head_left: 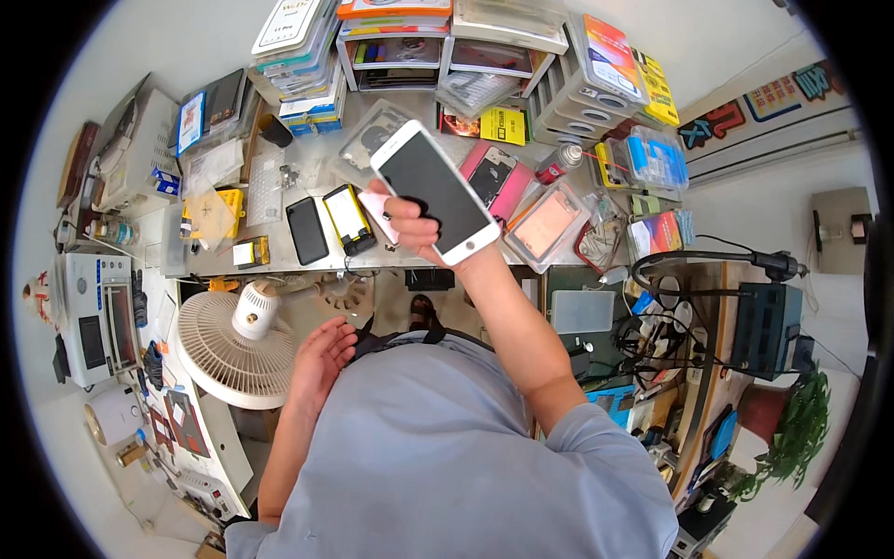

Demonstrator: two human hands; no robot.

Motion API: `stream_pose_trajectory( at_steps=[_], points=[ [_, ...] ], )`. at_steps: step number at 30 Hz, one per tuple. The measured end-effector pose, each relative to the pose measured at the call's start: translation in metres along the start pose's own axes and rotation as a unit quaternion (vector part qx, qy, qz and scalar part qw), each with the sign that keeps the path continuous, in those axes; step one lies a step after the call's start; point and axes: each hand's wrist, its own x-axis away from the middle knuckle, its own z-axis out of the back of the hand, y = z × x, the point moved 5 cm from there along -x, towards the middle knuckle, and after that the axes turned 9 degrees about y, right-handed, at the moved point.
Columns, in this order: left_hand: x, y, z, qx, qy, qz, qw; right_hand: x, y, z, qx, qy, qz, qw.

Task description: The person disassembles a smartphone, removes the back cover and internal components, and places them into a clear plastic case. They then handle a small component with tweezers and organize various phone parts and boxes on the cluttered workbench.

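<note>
A white-framed smartphone [438,191] with a dark screen is held up, tilted, over the front of the workbench [372,259]. My right hand [416,231] grips it near its lower end, with the fingers curled over its left edge onto the screen. Low beside my belly, my left hand [324,352] hangs with fingers stretched out and nothing in them. On the bench left of the held phone lie a dark phone [307,231] and a yellow-edged phone [347,219]. A pink-framed phone [498,182] with exposed inner parts rests to its right.
Stacked boxes [298,56] and drawers [582,102] line the bench's back. A spray can [559,164] and a clear case [548,226] stand at right. The white fan [247,345] is close to my left arm; cables [652,298] and a dark device [765,331] are at right.
</note>
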Motion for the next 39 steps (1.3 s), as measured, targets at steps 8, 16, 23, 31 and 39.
stream_pose_trajectory(
  at_steps=[8,16,23,31,39],
  points=[
    [0.041,0.039,-0.060,-0.090,-0.114,-0.192,0.971,0.012,0.023,-0.001,0.593,0.256,0.273,0.713],
    [0.069,0.061,-0.089,-0.171,-0.086,-0.353,0.916,0.022,0.053,-0.027,0.657,0.297,0.321,0.614],
    [0.057,0.065,-0.066,-0.093,-0.031,-0.245,0.965,0.045,0.074,-0.021,0.568,0.148,0.173,0.791],
    [0.055,0.061,-0.073,-0.093,-0.071,-0.250,0.961,0.051,0.084,-0.005,0.617,0.147,0.223,0.740],
    [0.056,0.056,-0.077,-0.106,-0.078,-0.231,0.964,0.050,0.083,-0.002,0.585,0.211,0.220,0.752]
  ],
)
